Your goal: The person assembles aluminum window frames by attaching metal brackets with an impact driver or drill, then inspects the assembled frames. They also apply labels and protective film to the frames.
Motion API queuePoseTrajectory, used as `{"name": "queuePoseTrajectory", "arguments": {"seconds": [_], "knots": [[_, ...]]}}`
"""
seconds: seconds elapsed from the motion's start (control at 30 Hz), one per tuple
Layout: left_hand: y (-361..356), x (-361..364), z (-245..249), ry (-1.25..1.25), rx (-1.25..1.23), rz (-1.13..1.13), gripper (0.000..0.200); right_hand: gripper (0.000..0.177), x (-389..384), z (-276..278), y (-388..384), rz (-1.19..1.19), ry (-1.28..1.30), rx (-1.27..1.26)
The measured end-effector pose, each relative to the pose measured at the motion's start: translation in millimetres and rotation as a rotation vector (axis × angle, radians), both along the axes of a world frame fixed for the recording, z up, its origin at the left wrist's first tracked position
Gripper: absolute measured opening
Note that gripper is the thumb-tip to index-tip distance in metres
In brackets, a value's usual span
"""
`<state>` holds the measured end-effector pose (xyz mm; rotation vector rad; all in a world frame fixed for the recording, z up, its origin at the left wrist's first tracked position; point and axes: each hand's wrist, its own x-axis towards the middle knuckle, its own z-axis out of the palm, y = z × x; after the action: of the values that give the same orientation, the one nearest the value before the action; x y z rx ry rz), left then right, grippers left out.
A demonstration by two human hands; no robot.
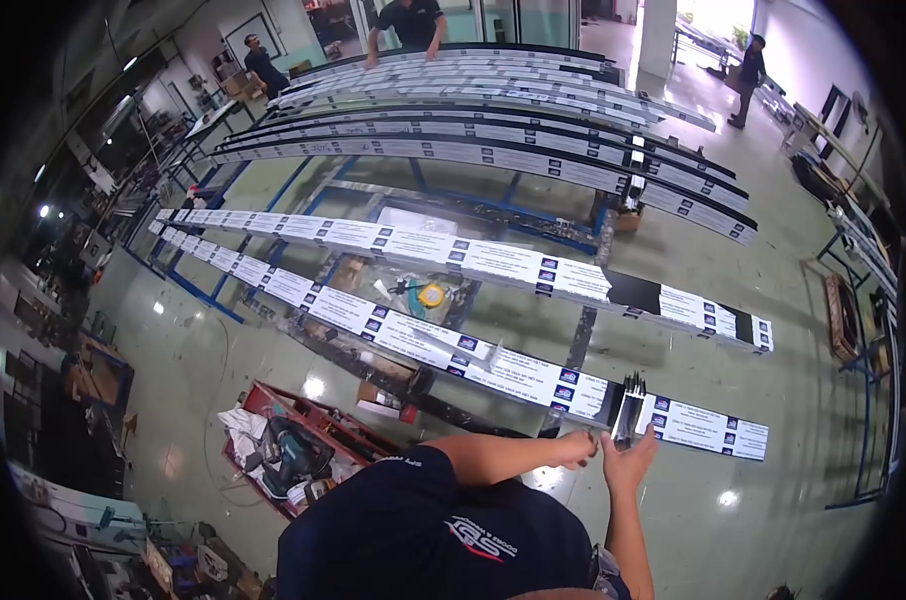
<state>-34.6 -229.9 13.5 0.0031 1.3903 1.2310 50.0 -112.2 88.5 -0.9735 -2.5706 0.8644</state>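
Observation:
A long profile wrapped in white printed film [513, 378] lies across the frame in front of me. Near its right end the film gives way to a dark stretch, where a small metal piece with dark upright pins [630, 408] sits on it. My right hand [628, 458] is at the near side of this piece, fingers pointing up around its lower edge. Just left of it is my left hand [576, 450], its fingers curled close to the profile's near edge; what they hold is too small to name.
A second wrapped profile [493, 262] lies beyond, over a blue frame [293, 190]. More profiles [453, 140] are stacked farther back, with a person behind them and two others at the sides. A red toolbox [258, 395] stands below left. A yellow tape measure [431, 295] lies between the profiles.

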Motion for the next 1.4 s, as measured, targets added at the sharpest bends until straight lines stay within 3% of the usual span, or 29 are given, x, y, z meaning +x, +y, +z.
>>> {"name": "queuePoseTrajectory", "arguments": {"seconds": [0.03, 0.07, 0.13, 0.23, 0.27, 0.33, 0.4, 0.47, 0.5, 0.53, 0.6, 0.63, 0.67, 0.73, 0.8, 0.87, 0.93, 1.0, 1.07, 1.13, 1.17, 1.23, 1.3, 1.4], "knots": [[-1.6, -2.2, 7.6, 0.202, -0.113, -0.311, 0.035, 0.102, -0.4, -4.6, 4.5, 0.005, -0.042, -0.016], [-6.7, -8.0, 8.1, 0.203, -0.111, -0.336, 0.035, 0.103, -4.4, -12.6, 8.8, 0.025, -0.015, -0.009], [-29.6, 4.2, -0.6, 0.975, 0.262, -0.669, 0.048, 0.101, -3.8, -34.9, 16.8, 0.049, 0.054, 0.016], [-54.2, -15.9, 118.9, 1.267, 0.253, -0.826, 0.039, 0.094, -23.5, -11.6, 18.3, 0.194, 0.133, -0.273], [-55.9, -19.1, 120.2, 1.464, 0.389, -0.770, 0.035, 0.094, -21.7, -43.0, 21.5, 0.124, 0.065, -0.076], [-57.1, -29.5, 132.6, 1.597, 0.555, -0.663, 0.034, 0.101, -17.8, -35.0, 9.9, 0.017, 0.032, -0.005], [-61.3, -38.8, 152.0, 1.695, 0.604, -0.712, 0.035, 0.102, -19.6, -14.1, -3.3, -0.096, -0.123, -0.053], [-66.1, -46.8, 156.2, 1.765, 0.567, -0.778, 0.036, 0.103, -25.0, 1.2, -15.7, -0.187, -0.282, 0.056], [-67.9, -49.9, 148.3, 1.842, 0.593, -0.738, 0.036, 0.086, -26.1, 14.6, -23.5, -0.245, -0.210, 0.073], [-70.4, -53.3, 146.2, 1.828, 0.596, -0.732, 0.036, 0.086, -24.3, 20.3, -27.4, -0.245, -0.225, 0.074], [-76.3, -59.8, 143.6, 1.842, 0.602, -0.806, 0.036, 0.062, -19.6, 33.1, -37.5, -0.192, 0.322, 0.162], [-78.3, -61.3, 142.6, 1.802, 0.582, -0.825, 0.035, 0.037, -19.2, 63.4, -54.4, -0.177, 0.438, 0.096], [-79.2, -63.1, 140.2, 1.804, 0.593, -0.823, 0.035, 0.037, -18.9, 78.1, -67.9, -0.182, 0.437, 0.104], [-80.4, -63.8, 128.2, 1.847, 0.445, -0.856, 0.044, 0.024, -18.5, 96.2, -93.4, 0.055, 0.462, -0.133], [-85.0, -62.5, 104.9, 1.915, 0.440, -0.849, 0.047, 0.013, -27.6, 95.6, -131.2, 0.257, 0.310, 0.068], [-75.2, -70.0, 95.6, 1.999, 0.440, -0.840, 0.053, 0.012, -35.1, 110.9, -153.5, 0.348, 0.226, -0.024], [-82.2, -66.6, 113.5, 2.078, 0.404, -0.865, 0.054, 0.024, -42.6, 115.0, -150.7, 0.321, 0.302, -0.019], [-70.1, -65.0, 141.1, 2.259, 0.353, -0.833, 0.054, 0.037, -48.4, 90.8, -145.9, 0.140, 0.159, 0.056], [-64.8, -70.3, 153.6, 2.448, 0.254, -0.736, 0.055, 0.045, -58.4, 56.7, -141.4, 0.180, 0.141, 0.214], [-58.8, -70.9, 150.3, 2.536, 0.134, -0.670, 0.056, 0.042, -63.7, 95.2, -131.7, 0.266, -0.013, -0.122], [-58.5, -73.6, 147.9, 2.549, 0.076, -0.657, 0.056, 0.042, -69.2, 99.4, -123.0, 0.279, 0.010, -0.094], [-50.6, -81.2, 148.6, 2.539, -0.031, -0.656, 0.057, 0.040, -76.6, 100.3, -113.6, 0.292, -0.014, -0.256], [-46.6, -90.1, 146.0, 2.451, -0.124, -0.726, 0.058, 0.041, -83.4, 76.4, -120.0, 0.176, 0.064, 0.021], [-48.5, -100.1, 117.7, 2.150, -0.194, -0.978, 0.059, 0.033, -89.3, 72.3, -124.4, 0.269, 0.059, 0.085]]}}
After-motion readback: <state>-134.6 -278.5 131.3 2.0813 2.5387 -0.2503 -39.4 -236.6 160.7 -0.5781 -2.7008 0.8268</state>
